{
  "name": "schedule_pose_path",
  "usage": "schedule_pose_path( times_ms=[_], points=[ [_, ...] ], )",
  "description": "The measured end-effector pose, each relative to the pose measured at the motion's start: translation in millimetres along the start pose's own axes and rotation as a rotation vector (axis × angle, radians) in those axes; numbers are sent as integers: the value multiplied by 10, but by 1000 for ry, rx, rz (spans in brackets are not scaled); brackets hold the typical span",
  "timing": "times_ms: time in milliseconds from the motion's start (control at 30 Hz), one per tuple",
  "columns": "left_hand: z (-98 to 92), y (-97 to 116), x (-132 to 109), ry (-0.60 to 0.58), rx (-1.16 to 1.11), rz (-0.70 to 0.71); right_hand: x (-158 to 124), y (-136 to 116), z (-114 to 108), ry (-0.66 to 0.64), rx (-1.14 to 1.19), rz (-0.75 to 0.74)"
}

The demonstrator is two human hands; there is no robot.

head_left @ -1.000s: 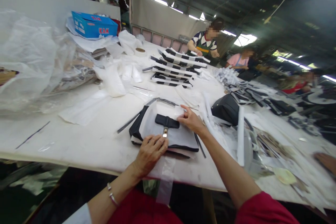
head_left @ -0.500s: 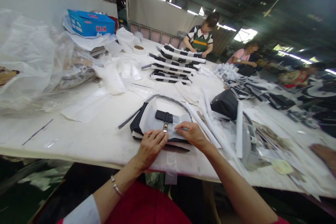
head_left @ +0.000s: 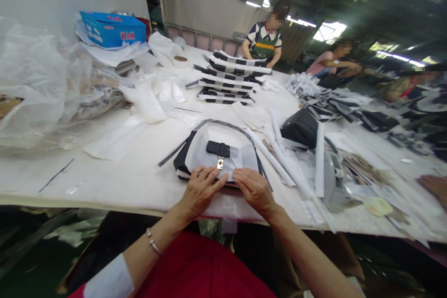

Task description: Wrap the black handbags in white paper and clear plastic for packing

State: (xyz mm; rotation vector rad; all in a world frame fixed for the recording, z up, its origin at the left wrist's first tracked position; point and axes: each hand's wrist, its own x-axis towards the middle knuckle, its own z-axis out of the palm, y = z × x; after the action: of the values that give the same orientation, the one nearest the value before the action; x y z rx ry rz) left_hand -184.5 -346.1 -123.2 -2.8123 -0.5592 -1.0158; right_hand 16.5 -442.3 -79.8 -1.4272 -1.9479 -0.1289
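text | blue box [head_left: 111, 30] | red "KA…" (third letter unclear) | front, top

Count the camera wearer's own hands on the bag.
2: the left hand, mostly left of the metal clasp, and the right hand, right of it, both at the near edge of the bag. Neither is hidden.

Open tabletop [head_left: 129, 181] left of bag [head_left: 199, 157]; white strips [head_left: 274, 159] obstruct right side.
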Motion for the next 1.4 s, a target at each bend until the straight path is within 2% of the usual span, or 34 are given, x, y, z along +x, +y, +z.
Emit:
schedule_pose_path(
  times_ms=[233, 467, 667, 867, 1033, 1200, 1400],
  points=[
    [-59, 31, 42, -31, -66, -67, -92, -7, 0, 50, 62, -15],
    [-193, 45, 114, -39, -264, -156, -182, 12, 24, 22, 18, -57],
    [-229, 17, 96, -110, -253, -47, -206, 23, 43, 2, -25, -110],
    [-202, 82, 98, -72, -110, 17, -254, 22, 62, 16, -23, -106],
    [-162, 105, 149, -42, -198, 167, -269, 26, 76, 5, -43, -95],
    [-128, 93, 151, -56, -365, 73, -308, -29, 88, 5, -88, -75],
    [-94, 132, 136, -29, -414, -10, -365, -105, 49, -14, -153, -90]
  ],
)
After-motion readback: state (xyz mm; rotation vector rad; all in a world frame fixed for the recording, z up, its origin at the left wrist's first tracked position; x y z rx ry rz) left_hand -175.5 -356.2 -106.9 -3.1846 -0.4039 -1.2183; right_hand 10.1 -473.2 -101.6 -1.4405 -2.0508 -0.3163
